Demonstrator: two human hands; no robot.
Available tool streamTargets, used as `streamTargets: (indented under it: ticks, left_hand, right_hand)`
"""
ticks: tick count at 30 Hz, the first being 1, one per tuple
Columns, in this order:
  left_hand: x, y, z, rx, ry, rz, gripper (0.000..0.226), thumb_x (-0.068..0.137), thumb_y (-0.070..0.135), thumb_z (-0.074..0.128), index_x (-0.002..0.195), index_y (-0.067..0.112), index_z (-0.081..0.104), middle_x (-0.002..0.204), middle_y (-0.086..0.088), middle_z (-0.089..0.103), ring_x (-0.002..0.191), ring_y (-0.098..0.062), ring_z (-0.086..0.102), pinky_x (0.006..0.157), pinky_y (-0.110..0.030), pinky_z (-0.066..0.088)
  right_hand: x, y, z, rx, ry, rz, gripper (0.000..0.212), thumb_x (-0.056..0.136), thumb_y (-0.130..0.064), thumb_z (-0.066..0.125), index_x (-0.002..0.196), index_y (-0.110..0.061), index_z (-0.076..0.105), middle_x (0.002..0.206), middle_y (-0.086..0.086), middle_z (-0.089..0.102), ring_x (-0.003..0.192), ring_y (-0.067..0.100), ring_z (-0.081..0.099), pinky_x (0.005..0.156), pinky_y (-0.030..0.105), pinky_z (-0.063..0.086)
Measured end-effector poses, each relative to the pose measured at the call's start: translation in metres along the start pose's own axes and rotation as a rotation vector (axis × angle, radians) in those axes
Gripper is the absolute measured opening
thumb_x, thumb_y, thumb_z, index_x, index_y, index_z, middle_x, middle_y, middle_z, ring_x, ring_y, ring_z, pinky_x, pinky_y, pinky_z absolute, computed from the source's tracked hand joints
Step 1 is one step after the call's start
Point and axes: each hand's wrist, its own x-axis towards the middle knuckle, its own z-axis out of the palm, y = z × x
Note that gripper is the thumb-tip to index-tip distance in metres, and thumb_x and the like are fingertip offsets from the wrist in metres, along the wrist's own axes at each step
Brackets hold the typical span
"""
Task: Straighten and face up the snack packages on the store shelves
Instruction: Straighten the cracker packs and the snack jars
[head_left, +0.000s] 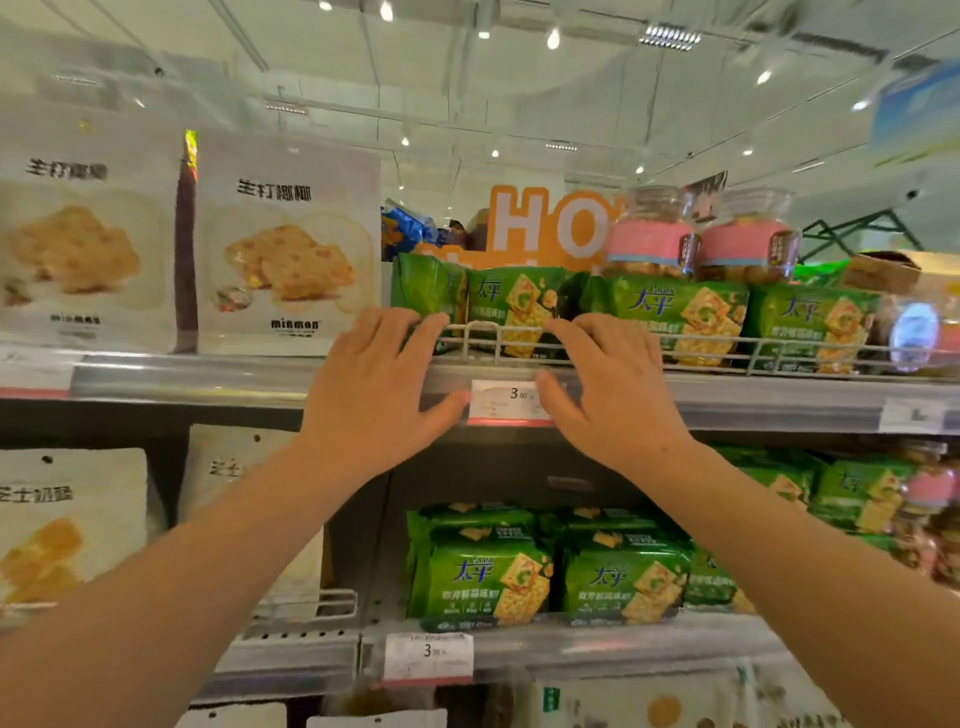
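The top shelf (727, 400) carries a row of green cracker packs behind a low wire rail (701, 345). The pack (511, 312) between my hands sits slightly askew, a dark gap on its right. My left hand (374, 384) and right hand (613, 387) hover spread, each grip wide and holding nothing. I'd take both sides evenly, square it, and pull it flush to the rail.

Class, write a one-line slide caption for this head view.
Left hand and right hand reach green cracker packs behind the top shelf's white wire rail.
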Motion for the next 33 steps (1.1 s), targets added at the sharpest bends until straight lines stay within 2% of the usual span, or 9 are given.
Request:
streamTargets:
  ticks: [5, 8, 11, 14, 16, 19, 24, 31, 33]
  left_hand:
    - [0.0, 0.002, -0.005, -0.033, -0.021, 0.0, 0.072, 0.083, 0.059, 0.056, 0.136, 0.01, 0.048, 0.12, -0.011, 0.053, 0.113, -0.032, 0.047, 0.093, -0.045, 0.044]
    - [0.001, -0.001, -0.008, -0.115, -0.01, -0.003, 0.064, 0.085, 0.051, 0.06, 0.135, 0.011, 0.05, 0.117, -0.009, 0.053, 0.111, -0.029, 0.047, 0.091, -0.043, 0.043]
    - [0.017, -0.009, -0.016, -0.179, 0.126, -0.042, 0.055, 0.086, 0.044, 0.056, 0.13, 0.011, 0.051, 0.12, -0.011, 0.05, 0.111, -0.026, 0.043, 0.091, -0.043, 0.04]
    - [0.047, -0.014, -0.019, -0.25, 0.185, -0.171, 0.055, 0.089, 0.038, 0.06, 0.136, 0.013, 0.044, 0.129, -0.013, 0.042, 0.117, -0.029, 0.038, 0.098, -0.046, 0.036]
    - [0.058, -0.012, -0.011, -0.272, 0.12, -0.274, 0.06, 0.09, 0.041, 0.057, 0.142, 0.016, 0.039, 0.137, -0.014, 0.039, 0.123, -0.03, 0.036, 0.105, -0.048, 0.034]
    - [0.056, -0.01, 0.006, -0.221, 0.079, -0.332, 0.061, 0.092, 0.045, 0.05, 0.146, 0.02, 0.035, 0.138, -0.012, 0.044, 0.125, -0.031, 0.039, 0.104, -0.049, 0.032]
    - [0.06, -0.015, 0.009, -0.281, 0.107, -0.317, 0.053, 0.09, 0.04, 0.057, 0.138, 0.024, 0.042, 0.124, -0.007, 0.056, 0.114, -0.026, 0.048, 0.101, -0.048, 0.035]
    - [0.077, -0.021, -0.013, -0.346, -0.04, -0.382, 0.051, 0.077, 0.044, 0.076, 0.118, 0.029, 0.051, 0.098, 0.004, 0.052, 0.085, -0.014, 0.048, 0.062, -0.026, 0.036]
    - [0.087, -0.022, -0.02, -0.308, -0.112, -0.381, 0.05, 0.075, 0.046, 0.078, 0.114, 0.031, 0.05, 0.098, 0.003, 0.057, 0.083, -0.014, 0.051, 0.062, -0.028, 0.039]
  right_hand:
    - [0.002, 0.0, -0.005, 0.018, -0.045, 0.001, 0.049, 0.094, -0.037, 0.055, 0.139, -0.019, 0.051, 0.125, 0.005, 0.053, 0.119, 0.026, 0.046, 0.104, 0.039, 0.026]
    - [0.015, 0.002, -0.015, 0.089, -0.01, -0.015, 0.047, 0.091, -0.041, 0.054, 0.132, -0.018, 0.058, 0.123, 0.004, 0.054, 0.114, 0.024, 0.05, 0.1, 0.039, 0.035]
    - [0.047, 0.004, -0.023, 0.198, 0.061, 0.085, 0.049, 0.089, -0.047, 0.056, 0.131, -0.022, 0.052, 0.128, 0.002, 0.05, 0.116, 0.021, 0.048, 0.095, 0.029, 0.035]
    - [0.076, 0.004, -0.018, 0.231, -0.072, 0.206, 0.06, 0.087, -0.058, 0.054, 0.137, -0.026, 0.043, 0.137, 0.002, 0.041, 0.121, 0.021, 0.047, 0.096, 0.035, 0.041]
    - [0.084, 0.005, -0.011, 0.237, -0.125, 0.196, 0.047, 0.088, -0.056, 0.056, 0.125, -0.028, 0.05, 0.122, -0.003, 0.054, 0.105, 0.016, 0.058, 0.082, 0.03, 0.05]
    - [0.088, 0.012, -0.007, 0.212, -0.158, 0.14, 0.027, 0.088, -0.052, 0.06, 0.1, -0.031, 0.048, 0.083, -0.017, 0.052, 0.072, 0.001, 0.052, 0.056, 0.02, 0.037]
    - [0.095, 0.028, -0.02, 0.327, -0.258, 0.186, 0.039, 0.086, -0.032, 0.071, 0.121, -0.022, 0.055, 0.085, -0.014, 0.05, 0.076, 0.002, 0.051, 0.065, 0.022, 0.041]
    - [0.093, 0.039, -0.032, 0.416, -0.287, 0.128, 0.033, 0.087, -0.021, 0.07, 0.113, -0.028, 0.052, 0.086, -0.023, 0.047, 0.076, -0.004, 0.049, 0.057, 0.012, 0.036]
    - [0.094, 0.043, -0.036, 0.461, -0.321, 0.123, 0.032, 0.087, -0.02, 0.07, 0.11, -0.031, 0.05, 0.088, -0.022, 0.049, 0.077, -0.003, 0.051, 0.057, 0.012, 0.038]
